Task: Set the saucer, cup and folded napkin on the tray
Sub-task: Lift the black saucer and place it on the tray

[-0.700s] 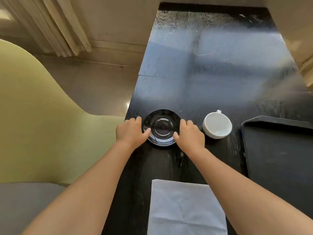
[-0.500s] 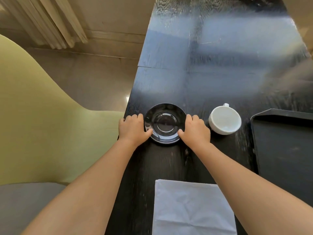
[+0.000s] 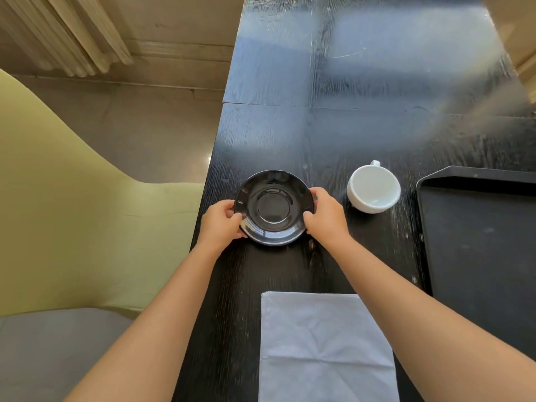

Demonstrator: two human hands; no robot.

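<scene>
While both grip its rim, left hand [image 3: 221,224], right hand [image 3: 326,217], black saucer [image 3: 273,208].

Single head-worn wide-angle view looked forward and steeply down, close over the dark table [image 3: 333,134]; forearms entered from the bottom edge.

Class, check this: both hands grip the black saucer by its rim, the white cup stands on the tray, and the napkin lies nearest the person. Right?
Not quite. The head view shows the white cup on the table, left of the tray, not on it. The rest holds.
</scene>
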